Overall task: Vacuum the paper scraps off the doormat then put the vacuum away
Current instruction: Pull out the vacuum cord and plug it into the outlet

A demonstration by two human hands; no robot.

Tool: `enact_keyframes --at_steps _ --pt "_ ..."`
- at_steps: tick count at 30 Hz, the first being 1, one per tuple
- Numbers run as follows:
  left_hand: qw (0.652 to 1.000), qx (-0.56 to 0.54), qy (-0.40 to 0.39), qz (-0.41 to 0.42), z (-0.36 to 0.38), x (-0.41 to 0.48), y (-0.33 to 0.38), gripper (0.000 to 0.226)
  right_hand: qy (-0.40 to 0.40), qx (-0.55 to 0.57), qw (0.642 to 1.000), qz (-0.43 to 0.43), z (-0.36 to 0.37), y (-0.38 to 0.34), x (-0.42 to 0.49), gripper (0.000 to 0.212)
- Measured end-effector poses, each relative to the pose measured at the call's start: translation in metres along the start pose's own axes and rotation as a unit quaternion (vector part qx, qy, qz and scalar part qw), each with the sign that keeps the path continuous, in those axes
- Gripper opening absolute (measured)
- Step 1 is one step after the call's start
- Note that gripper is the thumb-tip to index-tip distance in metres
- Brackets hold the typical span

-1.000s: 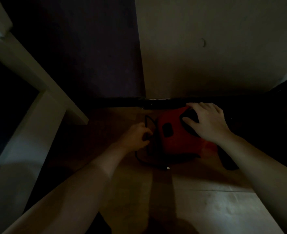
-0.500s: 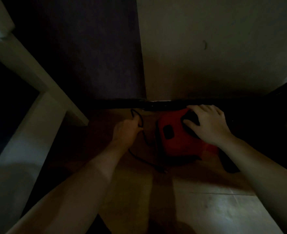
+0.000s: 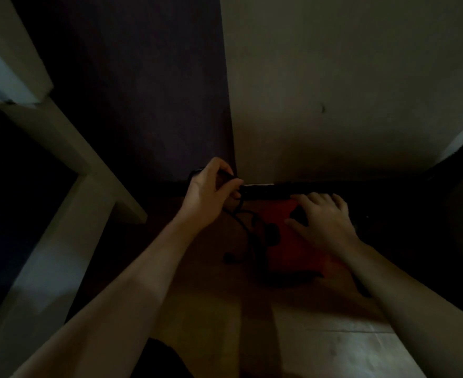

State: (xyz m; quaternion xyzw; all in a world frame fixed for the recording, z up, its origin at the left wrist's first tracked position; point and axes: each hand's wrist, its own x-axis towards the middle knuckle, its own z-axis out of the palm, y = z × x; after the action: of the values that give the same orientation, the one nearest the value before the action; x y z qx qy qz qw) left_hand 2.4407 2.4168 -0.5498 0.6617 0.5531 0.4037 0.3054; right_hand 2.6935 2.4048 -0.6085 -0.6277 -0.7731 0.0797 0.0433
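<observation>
Head view looks down into a dim corner where the red vacuum (image 3: 287, 249) sits on the wooden floor (image 3: 334, 350). Its far end is close to the black skirting (image 3: 268, 190) at the foot of the pale wall (image 3: 334, 91). Its long axis seems to run from the wall back toward the person, angled slightly to their right.

The right hand (image 3: 324, 222) rests on top of the vacuum. Its fingers (image 3: 320, 199) are spread and only slightly bent, and the thumb lies beside the dark handle. This reads as a steadying press rather than a clamp.

The left hand (image 3: 211, 192) is raised just left of the vacuum, near the skirting, with its fingers curled and pinched on the black cord (image 3: 248, 230). From that pinch the cord drops down and to the right, toward the vacuum's left flank. A slack loop lies on the floor between the left forearm and the red body.

The coming move turns on that line. The loose cord lies below and right of the left hand, which is much the nearer hand to it, while the right hand is occupied on the body. I judge this to be the putting-away stage, with the cord being gathered. No doormat or scraps are in view, and the slack loop could snag under the body.
</observation>
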Motion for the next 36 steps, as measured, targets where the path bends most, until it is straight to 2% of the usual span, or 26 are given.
enact_keyframes --at_steps 3,6,8,11,14,16,18,20,22,23,25,28,29,32,36 --pt "0.997 -0.077 -0.026 -0.012 -0.006 -0.002 0.020 0.019 0.038 0.109 0.992 -0.053 -0.008 -0.016 0.005 0.064" --pt "0.990 -0.134 -0.030 -0.037 -0.004 -0.012 0.034 0.018 0.017 0.289 0.951 -0.110 -0.014 -0.040 0.009 0.048" --pt "0.984 -0.166 -0.024 -0.058 -0.003 -0.019 0.038 0.016 -0.003 0.364 0.921 -0.139 -0.014 -0.053 0.010 0.035" --pt "0.976 -0.194 0.011 -0.095 -0.007 -0.025 0.034 0.015 -0.038 0.418 0.891 -0.170 -0.010 -0.062 0.008 0.023" --pt "0.964 -0.220 0.049 -0.139 -0.016 -0.029 0.024 0.014 -0.090 0.439 0.880 -0.158 -0.011 -0.064 0.005 0.016" --pt "0.957 -0.227 0.059 -0.168 -0.022 -0.032 0.018 0.012 -0.113 0.446 0.875 -0.150 -0.009 -0.066 0.004 0.012" --pt "0.970 -0.137 0.053 -0.191 -0.030 -0.037 0.013 0.005 -0.110 0.430 0.883 -0.153 -0.007 -0.070 0.002 0.016" --pt "0.980 0.103 0.023 -0.168 -0.042 -0.042 0.007 0.011 -0.100 0.415 0.890 -0.158 -0.005 -0.073 0.001 0.016" --pt "0.931 0.357 0.048 -0.058 -0.048 -0.047 0.009 0.019 -0.085 0.396 0.902 -0.150 -0.005 -0.079 0.001 0.016" --pt "0.914 0.400 0.060 0.012 -0.047 -0.048 0.011 0.024 -0.079 0.389 0.906 -0.146 -0.006 -0.081 0.003 0.016" --pt "0.923 0.372 0.004 0.097 -0.038 -0.041 0.011 0.038 -0.066 0.394 0.905 -0.145 -0.008 -0.086 0.007 0.017" --pt "0.932 0.308 -0.176 0.071 -0.019 -0.031 -0.003 0.043 -0.057 0.396 0.906 -0.137 -0.016 -0.088 0.009 0.016" --pt "0.937 0.278 -0.202 0.068 -0.015 -0.030 -0.008 0.039 -0.058 0.386 0.912 -0.128 -0.018 -0.087 0.009 0.013" --pt "0.956 0.186 -0.221 0.045 -0.012 -0.026 -0.017 0.030 -0.098 0.349 0.927 -0.096 -0.028 -0.080 0.010 0.009" --pt "0.951 0.131 -0.281 -0.012 -0.011 -0.014 -0.037 0.031 -0.181 0.196 0.961 -0.075 -0.057 -0.037 0.019 0.026"
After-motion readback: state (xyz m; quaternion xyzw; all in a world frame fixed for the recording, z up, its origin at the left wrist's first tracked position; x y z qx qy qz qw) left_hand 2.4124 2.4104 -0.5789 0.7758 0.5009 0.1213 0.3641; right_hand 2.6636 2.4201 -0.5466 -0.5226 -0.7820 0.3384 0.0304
